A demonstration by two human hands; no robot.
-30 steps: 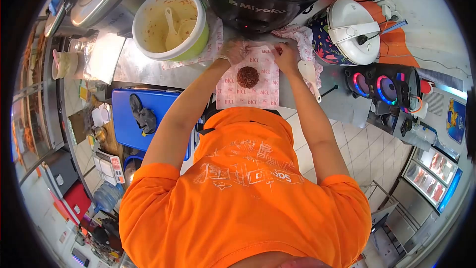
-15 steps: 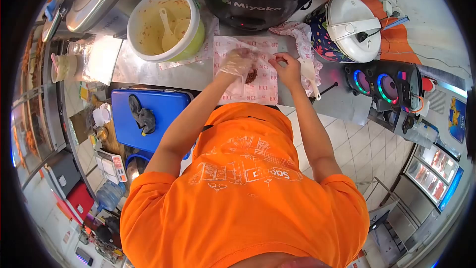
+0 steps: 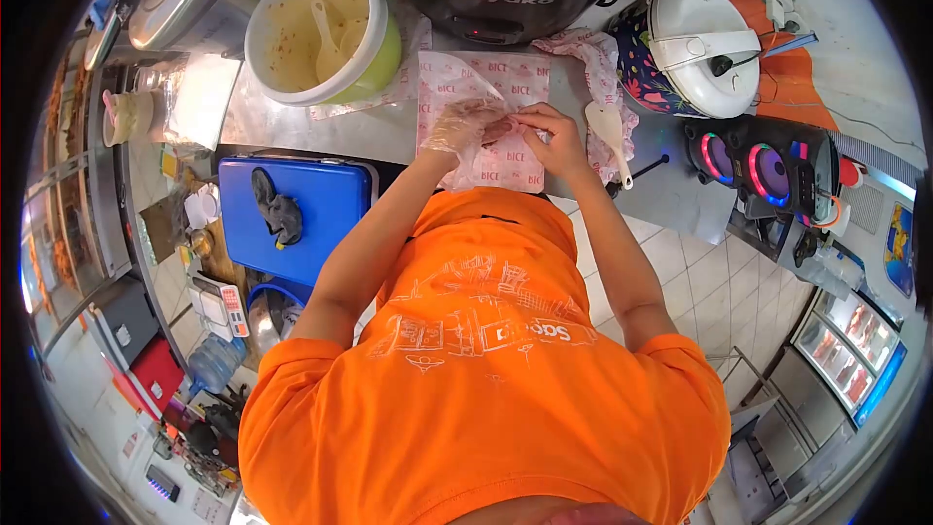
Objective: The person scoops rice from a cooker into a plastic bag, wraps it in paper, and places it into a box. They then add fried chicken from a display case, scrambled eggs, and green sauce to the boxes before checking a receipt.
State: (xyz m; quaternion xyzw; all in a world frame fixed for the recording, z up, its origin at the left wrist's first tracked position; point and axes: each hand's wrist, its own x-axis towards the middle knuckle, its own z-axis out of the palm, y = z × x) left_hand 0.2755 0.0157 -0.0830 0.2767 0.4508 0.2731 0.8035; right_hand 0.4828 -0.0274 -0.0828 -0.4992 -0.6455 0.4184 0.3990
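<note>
My left hand (image 3: 464,129), in a clear plastic glove, is closed over a pink-printed paper sheet (image 3: 457,78) on the steel counter. My right hand (image 3: 552,136) is bare, and its fingertips meet those of the left. Between them is a thin clear plastic bag (image 3: 480,157), creased and hanging over the paper; the pinching fingers hide much of it. The dark brown food on the paper is covered by the hands. A white rice paddle (image 3: 609,136) lies to the right of my right hand, against crumpled printed paper (image 3: 587,56).
A black rice cooker (image 3: 515,0) stands behind the paper. At the left is a green tub (image 3: 384,63) with a ladle inside. A white-lidded flowered pot (image 3: 702,44) and lit speakers (image 3: 768,170) stand at the right. A blue box (image 3: 330,204) sits below the counter's left part.
My right hand has moved left and its fingers now meet my left hand at the plastic. The brown food, visible before, is now hidden.
</note>
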